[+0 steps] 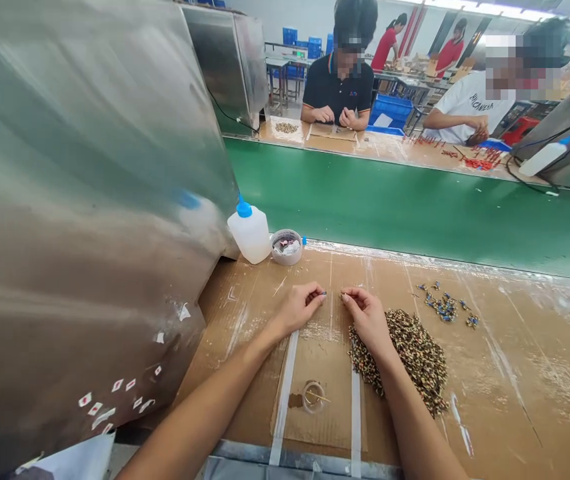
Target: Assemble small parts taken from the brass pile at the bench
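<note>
My left hand (299,311) pinches a tiny blue-tipped part (323,293) between finger and thumb, above a cardboard-covered bench (515,373). Facing it, my right hand (367,318) has its fingertips drawn together; anything held there is too small to tell. That hand's wrist lies beside a heap of small brown and black components (409,357). Further right lies a scatter of small blue and metal parts (445,308). Between my forearms, a small clear cup (313,397) holds a thin stick, on a cardboard pad (319,427) fixed with white tape.
A white bottle with a blue cap (249,232) and a round tub (287,247) stand at the bench's far edge. A steel panel (89,220) rises on the left. Beyond a green conveyor belt (405,200), two co-workers (339,80) handle small items at their own bench.
</note>
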### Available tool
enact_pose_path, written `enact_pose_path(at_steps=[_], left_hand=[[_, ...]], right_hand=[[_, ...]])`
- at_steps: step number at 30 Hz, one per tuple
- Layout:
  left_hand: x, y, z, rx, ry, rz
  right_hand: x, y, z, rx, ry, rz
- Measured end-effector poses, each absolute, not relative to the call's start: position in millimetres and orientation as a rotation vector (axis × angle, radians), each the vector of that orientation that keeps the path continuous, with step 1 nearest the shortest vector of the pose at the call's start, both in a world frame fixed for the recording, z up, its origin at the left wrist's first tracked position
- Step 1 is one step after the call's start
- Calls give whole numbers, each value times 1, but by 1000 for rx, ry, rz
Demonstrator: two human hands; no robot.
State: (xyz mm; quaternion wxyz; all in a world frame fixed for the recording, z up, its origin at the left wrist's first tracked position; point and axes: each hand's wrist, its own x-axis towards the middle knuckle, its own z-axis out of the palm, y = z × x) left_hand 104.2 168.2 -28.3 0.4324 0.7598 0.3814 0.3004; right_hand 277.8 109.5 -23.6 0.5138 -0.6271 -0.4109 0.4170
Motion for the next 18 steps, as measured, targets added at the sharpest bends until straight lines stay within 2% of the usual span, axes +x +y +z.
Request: enact_pose_path(at_steps=[8, 18], left_hand=[[111, 163, -37, 2201, 882, 652], [113, 165, -39, 2090, 1035, 744]], right_hand=[[276, 112, -31, -1483, -957, 1060], [275, 112, -31, -1517, -1010, 1064]])
